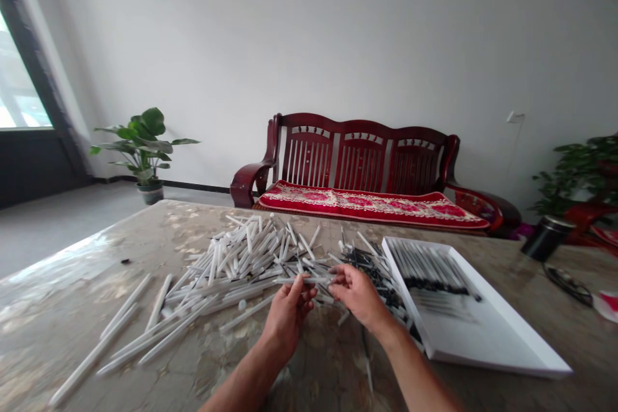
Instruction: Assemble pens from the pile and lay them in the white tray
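My left hand (pixel 290 306) pinches a slim whitish pen barrel (pixel 316 280) held level above the table. At the barrel's right end are the closed fingertips of my right hand (pixel 355 293); the exact contact is blurred. Behind and to the left of my hands spreads a heap of white pen barrels (pixel 241 254). Dark, thin pen parts (pixel 371 270) lie in a pile beyond my right hand. To its right stands a shallow white tray (pixel 502 335) with a row of clear pens with black ends (pixel 429 267) laid side by side.
The table (pixel 193 373) has a patterned cover. Several loose barrels (pixel 116 335) lie at its left, near a small black piece (pixel 125 261). A black cup (pixel 548 238) and a cable (pixel 570 286) are at the right. A wooden bench (pixel 362 161) stands behind the table.
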Action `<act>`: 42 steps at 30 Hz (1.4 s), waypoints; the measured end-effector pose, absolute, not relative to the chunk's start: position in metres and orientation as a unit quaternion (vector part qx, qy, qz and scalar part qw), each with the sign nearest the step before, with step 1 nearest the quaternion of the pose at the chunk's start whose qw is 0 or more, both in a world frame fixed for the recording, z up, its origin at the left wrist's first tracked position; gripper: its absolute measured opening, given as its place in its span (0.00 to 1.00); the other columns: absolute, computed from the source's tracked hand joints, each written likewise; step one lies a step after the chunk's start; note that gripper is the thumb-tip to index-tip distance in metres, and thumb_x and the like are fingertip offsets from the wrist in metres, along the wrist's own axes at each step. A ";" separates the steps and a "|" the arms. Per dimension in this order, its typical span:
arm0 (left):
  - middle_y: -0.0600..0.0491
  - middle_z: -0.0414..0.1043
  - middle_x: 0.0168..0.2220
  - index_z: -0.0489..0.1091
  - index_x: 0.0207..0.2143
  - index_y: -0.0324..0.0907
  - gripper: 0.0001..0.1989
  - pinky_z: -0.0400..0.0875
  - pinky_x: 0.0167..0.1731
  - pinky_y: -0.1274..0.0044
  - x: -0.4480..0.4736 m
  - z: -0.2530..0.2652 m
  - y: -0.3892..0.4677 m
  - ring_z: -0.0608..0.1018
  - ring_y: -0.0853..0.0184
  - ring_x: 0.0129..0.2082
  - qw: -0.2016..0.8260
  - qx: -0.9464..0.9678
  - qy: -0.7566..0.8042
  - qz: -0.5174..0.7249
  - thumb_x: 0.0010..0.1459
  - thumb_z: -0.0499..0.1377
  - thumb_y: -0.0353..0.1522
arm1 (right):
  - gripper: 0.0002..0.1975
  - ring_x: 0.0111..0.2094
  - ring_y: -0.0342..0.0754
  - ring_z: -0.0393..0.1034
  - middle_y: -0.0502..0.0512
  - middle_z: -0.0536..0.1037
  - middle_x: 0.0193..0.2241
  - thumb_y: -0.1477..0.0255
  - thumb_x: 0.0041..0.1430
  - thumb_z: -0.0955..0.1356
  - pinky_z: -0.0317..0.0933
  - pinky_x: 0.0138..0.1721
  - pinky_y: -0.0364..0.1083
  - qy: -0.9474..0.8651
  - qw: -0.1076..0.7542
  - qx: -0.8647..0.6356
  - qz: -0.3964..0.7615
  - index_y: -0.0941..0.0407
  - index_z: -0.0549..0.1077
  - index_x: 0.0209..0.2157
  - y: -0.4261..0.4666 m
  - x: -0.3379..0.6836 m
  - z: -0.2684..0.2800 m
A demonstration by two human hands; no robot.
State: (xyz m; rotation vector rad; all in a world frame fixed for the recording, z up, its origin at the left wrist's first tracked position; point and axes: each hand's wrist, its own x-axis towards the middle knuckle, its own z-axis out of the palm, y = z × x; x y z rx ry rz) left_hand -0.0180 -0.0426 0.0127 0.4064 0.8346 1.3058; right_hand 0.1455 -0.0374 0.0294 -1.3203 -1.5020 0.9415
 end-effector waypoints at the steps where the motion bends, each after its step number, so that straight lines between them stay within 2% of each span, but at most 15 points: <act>1: 0.51 0.75 0.26 0.72 0.33 0.36 0.04 0.72 0.22 0.84 -0.019 0.012 -0.041 0.78 0.72 0.24 0.693 0.174 0.381 0.587 0.59 0.62 0.30 | 0.12 0.28 0.48 0.73 0.51 0.80 0.27 0.73 0.47 0.68 0.63 0.29 0.43 -0.630 0.412 -0.566 0.336 0.56 0.77 0.36 -0.035 0.158 0.031; 4: 0.51 0.75 0.25 0.71 0.32 0.36 0.05 0.73 0.21 0.84 -0.021 0.012 -0.036 0.78 0.73 0.23 0.685 0.164 0.392 0.592 0.62 0.58 0.27 | 0.09 0.35 0.50 0.75 0.53 0.82 0.30 0.76 0.49 0.67 0.62 0.37 0.44 -0.654 0.290 -0.679 0.166 0.54 0.79 0.31 -0.034 0.197 0.035; 7: 0.52 0.75 0.24 0.71 0.30 0.36 0.06 0.73 0.21 0.85 -0.021 0.012 -0.033 0.78 0.73 0.22 0.684 0.158 0.394 0.594 0.62 0.57 0.25 | 0.08 0.37 0.51 0.76 0.54 0.82 0.31 0.76 0.50 0.67 0.59 0.35 0.44 -0.648 0.168 -0.739 0.074 0.52 0.79 0.28 -0.039 0.221 0.038; 9: 0.52 0.75 0.24 0.70 0.30 0.35 0.06 0.73 0.21 0.85 -0.021 0.011 -0.033 0.78 0.73 0.22 0.685 0.159 0.393 0.592 0.61 0.58 0.25 | 0.08 0.37 0.52 0.76 0.54 0.82 0.32 0.76 0.51 0.67 0.57 0.33 0.43 -0.643 0.119 -0.755 0.047 0.52 0.79 0.28 -0.042 0.225 0.038; 15: 0.52 0.75 0.25 0.71 0.32 0.35 0.04 0.73 0.21 0.84 -0.021 0.010 -0.033 0.78 0.73 0.22 0.689 0.168 0.397 0.582 0.61 0.58 0.26 | 0.08 0.41 0.53 0.76 0.59 0.81 0.37 0.75 0.57 0.66 0.58 0.34 0.44 -0.659 0.041 -0.751 -0.011 0.55 0.78 0.31 -0.041 0.212 0.031; 20: 0.53 0.75 0.25 0.71 0.32 0.36 0.04 0.72 0.20 0.85 -0.021 0.009 -0.034 0.78 0.74 0.22 0.692 0.176 0.396 0.577 0.61 0.59 0.26 | 0.09 0.43 0.53 0.75 0.60 0.79 0.40 0.76 0.58 0.65 0.60 0.37 0.44 -0.669 0.016 -0.742 -0.036 0.56 0.76 0.37 -0.042 0.207 0.029; 25: 0.52 0.75 0.26 0.71 0.32 0.36 0.03 0.73 0.22 0.84 -0.021 0.008 -0.034 0.78 0.73 0.23 0.690 0.180 0.397 0.578 0.60 0.60 0.26 | 0.06 0.40 0.54 0.76 0.60 0.81 0.37 0.74 0.58 0.66 0.61 0.35 0.45 -0.657 0.079 -0.749 -0.032 0.56 0.75 0.36 -0.041 0.199 0.034; 31: 0.51 0.76 0.27 0.73 0.31 0.35 0.04 0.75 0.24 0.84 -0.020 0.008 -0.035 0.80 0.72 0.25 0.690 0.179 0.394 0.581 0.60 0.59 0.25 | 0.04 0.32 0.48 0.76 0.52 0.81 0.28 0.75 0.54 0.67 0.62 0.34 0.43 -0.667 0.334 -0.654 0.124 0.54 0.75 0.30 -0.040 0.170 0.036; 33: 0.50 0.77 0.28 0.73 0.31 0.35 0.03 0.75 0.25 0.83 -0.020 0.007 -0.035 0.80 0.71 0.26 0.691 0.182 0.388 0.582 0.59 0.61 0.26 | 0.03 0.30 0.48 0.75 0.51 0.80 0.26 0.73 0.53 0.67 0.63 0.34 0.42 -0.659 0.394 -0.616 0.175 0.54 0.75 0.29 -0.040 0.158 0.033; 37: 0.50 0.77 0.28 0.73 0.31 0.35 0.02 0.75 0.25 0.83 -0.019 0.005 -0.035 0.81 0.70 0.27 0.695 0.189 0.381 0.579 0.57 0.63 0.26 | 0.05 0.29 0.48 0.75 0.51 0.80 0.26 0.73 0.52 0.66 0.64 0.32 0.43 -0.634 0.455 -0.583 0.228 0.54 0.75 0.31 -0.041 0.144 0.026; 42: 0.50 0.77 0.27 0.73 0.32 0.35 0.01 0.76 0.25 0.82 -0.019 0.005 -0.036 0.81 0.70 0.26 0.695 0.185 0.382 0.581 0.56 0.63 0.26 | 0.06 0.30 0.49 0.75 0.52 0.81 0.27 0.72 0.53 0.66 0.66 0.34 0.44 -0.646 0.471 -0.558 0.223 0.53 0.76 0.31 -0.041 0.138 0.021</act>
